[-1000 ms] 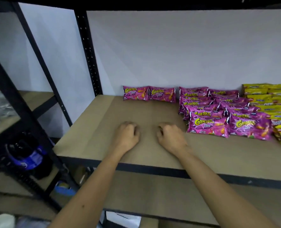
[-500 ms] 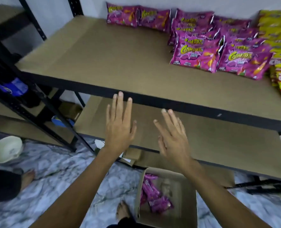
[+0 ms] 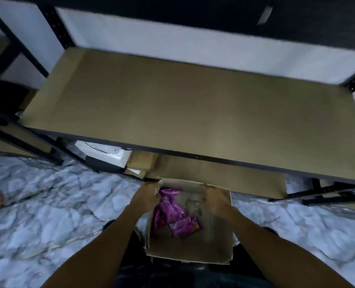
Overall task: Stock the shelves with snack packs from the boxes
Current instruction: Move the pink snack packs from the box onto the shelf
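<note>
Hands: left hand (image 3: 144,199) and right hand (image 3: 215,201) grasp the cardboard box (image 3: 190,249) rim, lower centre; pink snack packs (image 3: 175,217) look light, crinkly; pinch edges.

Open cardboard box (image 3: 190,249) sits on the floor right in front of the shelf (image 3: 193,113), a few pink snack packs (image 3: 173,213) piled loose at its left side. Shelf board is plain brown with black edging.
</note>
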{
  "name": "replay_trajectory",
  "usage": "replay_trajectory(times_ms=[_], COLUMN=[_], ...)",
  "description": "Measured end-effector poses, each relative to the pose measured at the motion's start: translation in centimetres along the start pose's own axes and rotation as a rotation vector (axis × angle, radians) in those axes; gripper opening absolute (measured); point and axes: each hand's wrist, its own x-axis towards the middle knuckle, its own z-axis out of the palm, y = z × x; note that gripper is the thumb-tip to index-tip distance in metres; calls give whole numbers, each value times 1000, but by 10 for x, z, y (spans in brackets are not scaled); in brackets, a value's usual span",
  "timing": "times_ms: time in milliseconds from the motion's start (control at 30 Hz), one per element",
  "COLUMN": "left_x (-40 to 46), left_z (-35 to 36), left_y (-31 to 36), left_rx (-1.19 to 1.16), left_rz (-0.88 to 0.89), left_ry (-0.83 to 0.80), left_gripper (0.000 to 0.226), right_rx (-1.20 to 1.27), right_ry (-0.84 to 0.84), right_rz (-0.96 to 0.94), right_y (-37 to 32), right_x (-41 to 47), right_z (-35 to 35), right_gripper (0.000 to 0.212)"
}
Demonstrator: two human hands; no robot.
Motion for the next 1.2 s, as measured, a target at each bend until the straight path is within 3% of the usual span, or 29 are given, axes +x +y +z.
replay_trajectory(times_ms=[167, 600, 833, 1000, 1200], left_x=[37, 152, 168, 175, 160], left_z=[85, 280, 342, 354, 392], left_y=[-32, -128, -169, -184, -193], left_rx=[10, -108, -60, -22, 48], left_rz=[-47, -104, -159, -110, -112], left_ry=[-154, -216, -308, -303, -364], left_gripper=[21, 23, 28, 43, 65], right_rx=[72, 316, 360, 465, 632], right_ry=[-80, -183, -160, -117, -82], right_rz=[128, 240, 324, 404, 501], right_y=[58, 165, 181, 177, 181], right_x=[43, 171, 187, 213, 221], right_z=[77, 297, 341, 359, 393], right_gripper=[40, 52, 56, 30, 25])
